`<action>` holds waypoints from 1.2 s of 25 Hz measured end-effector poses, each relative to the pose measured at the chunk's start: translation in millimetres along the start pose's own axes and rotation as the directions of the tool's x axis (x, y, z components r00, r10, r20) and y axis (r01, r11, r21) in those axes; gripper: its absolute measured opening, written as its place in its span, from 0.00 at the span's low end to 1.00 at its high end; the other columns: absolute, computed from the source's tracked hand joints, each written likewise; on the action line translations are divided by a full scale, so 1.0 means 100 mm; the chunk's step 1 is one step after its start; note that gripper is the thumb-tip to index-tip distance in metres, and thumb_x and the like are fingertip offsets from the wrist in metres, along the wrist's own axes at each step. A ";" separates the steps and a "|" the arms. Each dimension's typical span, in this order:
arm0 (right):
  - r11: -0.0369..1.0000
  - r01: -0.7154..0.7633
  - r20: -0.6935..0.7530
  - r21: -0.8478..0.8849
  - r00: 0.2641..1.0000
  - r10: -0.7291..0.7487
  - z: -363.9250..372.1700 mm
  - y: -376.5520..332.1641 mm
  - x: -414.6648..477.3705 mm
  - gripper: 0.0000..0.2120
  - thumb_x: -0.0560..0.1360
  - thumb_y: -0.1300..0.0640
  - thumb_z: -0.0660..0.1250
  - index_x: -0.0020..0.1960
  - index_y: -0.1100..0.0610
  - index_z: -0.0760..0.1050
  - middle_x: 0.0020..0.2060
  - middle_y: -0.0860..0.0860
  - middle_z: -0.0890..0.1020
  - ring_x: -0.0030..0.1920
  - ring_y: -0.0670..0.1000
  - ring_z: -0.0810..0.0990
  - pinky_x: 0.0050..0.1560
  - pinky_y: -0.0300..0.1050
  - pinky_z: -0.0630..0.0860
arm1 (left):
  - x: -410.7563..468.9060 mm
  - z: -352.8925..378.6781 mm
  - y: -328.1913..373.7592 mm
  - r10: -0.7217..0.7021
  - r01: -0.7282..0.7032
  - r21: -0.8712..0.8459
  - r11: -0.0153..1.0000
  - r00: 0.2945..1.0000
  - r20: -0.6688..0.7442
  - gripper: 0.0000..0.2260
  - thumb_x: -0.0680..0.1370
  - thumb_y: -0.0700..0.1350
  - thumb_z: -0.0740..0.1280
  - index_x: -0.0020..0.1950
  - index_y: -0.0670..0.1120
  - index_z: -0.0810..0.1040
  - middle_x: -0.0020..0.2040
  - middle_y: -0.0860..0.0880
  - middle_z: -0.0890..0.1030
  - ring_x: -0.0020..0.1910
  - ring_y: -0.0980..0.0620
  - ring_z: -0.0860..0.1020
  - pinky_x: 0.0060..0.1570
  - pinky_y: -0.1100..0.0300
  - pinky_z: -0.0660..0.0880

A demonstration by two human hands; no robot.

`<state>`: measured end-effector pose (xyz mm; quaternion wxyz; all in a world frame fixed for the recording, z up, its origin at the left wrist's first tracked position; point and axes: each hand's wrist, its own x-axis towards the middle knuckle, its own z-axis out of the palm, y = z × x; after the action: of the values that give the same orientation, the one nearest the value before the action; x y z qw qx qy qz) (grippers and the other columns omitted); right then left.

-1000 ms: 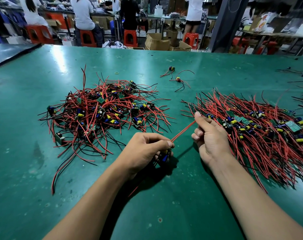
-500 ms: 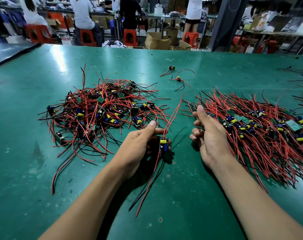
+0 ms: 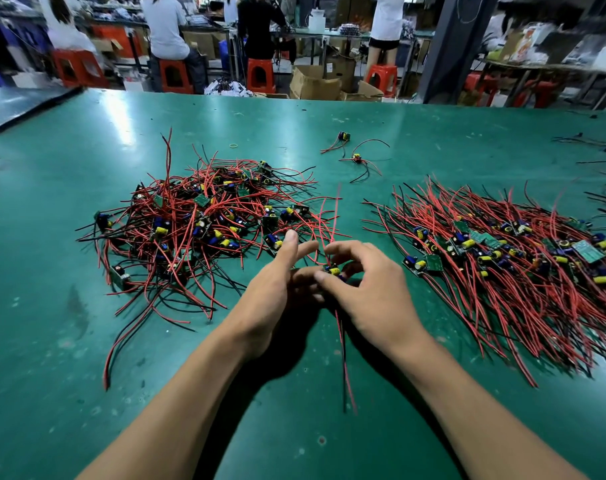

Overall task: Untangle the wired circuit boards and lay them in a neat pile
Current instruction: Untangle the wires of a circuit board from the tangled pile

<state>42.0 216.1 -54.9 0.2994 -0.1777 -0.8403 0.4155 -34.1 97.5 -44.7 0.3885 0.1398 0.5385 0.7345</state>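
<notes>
Yellow-capped circuit board [image 3: 332, 270] pinched by curled fingers of right hand [image 3: 370, 289], held just above bench [image 3: 86, 341]. Left hand [image 3: 277, 292] touches it from the other side, thumb lifted and spread; cannot tell if its fingers grip. Red and black leads [image 3: 343, 355] trail down between the wrists. Tangled heap [image 3: 197, 223] just left, combed pile [image 3: 502, 265] right. Two loose boards [image 3: 356, 157] farther back.
</notes>
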 end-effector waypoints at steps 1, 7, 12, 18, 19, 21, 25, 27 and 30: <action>1.000 0.004 -0.010 -0.008 1.000 -0.004 -0.02 0.01 0.01 0.13 0.71 0.58 0.77 0.54 0.51 0.81 0.47 0.45 0.83 0.44 0.41 0.80 0.45 0.31 0.75 | 0.00 0.00 0.00 0.000 0.000 0.001 1.000 1.000 0.013 0.30 0.72 0.66 0.58 0.68 0.51 0.75 0.47 0.44 0.81 0.48 0.46 0.80 0.58 0.51 0.77; 0.986 -0.037 -0.169 -0.161 0.985 0.009 -0.36 0.15 0.20 0.08 0.74 0.61 0.73 0.53 0.55 0.84 0.45 0.47 0.85 0.42 0.42 0.81 0.48 0.24 0.69 | 0.02 0.02 -0.01 0.029 -0.030 0.056 0.998 1.000 0.005 0.24 0.80 0.62 0.53 0.67 0.48 0.74 0.57 0.43 0.84 0.54 0.44 0.83 0.54 0.53 0.80; 0.870 -0.185 -0.337 -0.457 0.941 0.023 -0.65 0.31 0.24 0.12 0.76 0.61 0.69 0.59 0.57 0.82 0.55 0.56 0.82 0.56 0.58 0.78 0.61 0.48 0.73 | 0.02 -0.01 -0.01 0.045 -0.048 0.128 0.991 0.999 0.024 0.23 0.82 0.58 0.54 0.62 0.43 0.77 0.53 0.43 0.85 0.50 0.44 0.84 0.53 0.52 0.80; 0.948 0.102 -0.026 -0.303 0.993 -0.115 -0.26 0.16 0.12 0.08 0.75 0.60 0.72 0.54 0.57 0.83 0.48 0.52 0.83 0.46 0.50 0.80 0.54 0.39 0.74 | 0.00 0.00 -0.04 0.059 -0.060 0.079 0.995 0.998 0.011 0.10 0.81 0.42 0.63 0.57 0.38 0.78 0.47 0.41 0.84 0.39 0.48 0.83 0.43 0.55 0.81; 0.951 0.112 0.039 -0.289 0.994 -0.105 -0.19 0.16 0.08 0.08 0.75 0.59 0.73 0.54 0.57 0.84 0.48 0.51 0.82 0.46 0.49 0.80 0.54 0.40 0.74 | 0.00 0.00 -0.04 0.084 -0.083 0.072 0.994 0.996 -0.022 0.09 0.81 0.40 0.64 0.57 0.37 0.78 0.47 0.41 0.83 0.38 0.48 0.83 0.41 0.55 0.81; 0.955 0.096 0.101 -0.281 0.992 -0.070 -0.12 0.19 0.06 0.08 0.74 0.58 0.73 0.53 0.57 0.84 0.48 0.51 0.82 0.49 0.49 0.80 0.55 0.40 0.74 | 0.01 -0.01 -0.03 0.150 -0.141 0.072 0.987 0.980 -0.131 0.07 0.80 0.37 0.64 0.57 0.36 0.78 0.46 0.40 0.81 0.33 0.49 0.82 0.36 0.56 0.81; 0.979 0.012 0.056 -0.203 0.998 -0.001 -0.13 0.21 0.10 0.05 0.74 0.60 0.73 0.49 0.56 0.85 0.46 0.50 0.83 0.49 0.48 0.81 0.55 0.38 0.74 | 0.09 -0.10 -0.02 0.285 -0.196 0.271 0.943 0.893 -0.347 0.09 0.79 0.38 0.67 0.58 0.45 0.78 0.56 0.35 0.77 0.35 0.48 0.81 0.37 0.54 0.80; 0.984 -0.008 0.045 -0.177 0.999 0.016 -0.13 0.19 0.11 0.04 0.74 0.61 0.73 0.48 0.57 0.85 0.45 0.51 0.84 0.48 0.49 0.81 0.55 0.40 0.74 | 0.11 -0.12 0.00 0.336 -0.184 0.421 0.888 0.885 -0.323 0.16 0.75 0.43 0.69 0.63 0.49 0.78 0.68 0.37 0.71 0.49 0.44 0.82 0.54 0.45 0.79; 0.987 -0.033 0.032 -0.158 0.999 0.038 -0.14 0.19 0.11 0.04 0.75 0.60 0.73 0.48 0.57 0.85 0.45 0.51 0.84 0.48 0.49 0.81 0.54 0.38 0.73 | 0.12 -0.12 0.06 0.326 -0.108 0.614 0.782 0.911 -0.254 0.26 0.69 0.51 0.67 0.68 0.54 0.75 0.78 0.51 0.59 0.65 0.36 0.75 0.65 0.39 0.71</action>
<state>43.9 241.1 -60.0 0.2624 -0.2083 -0.8722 0.3563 -52.1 97.0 -46.9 0.1365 0.1833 0.7783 0.5849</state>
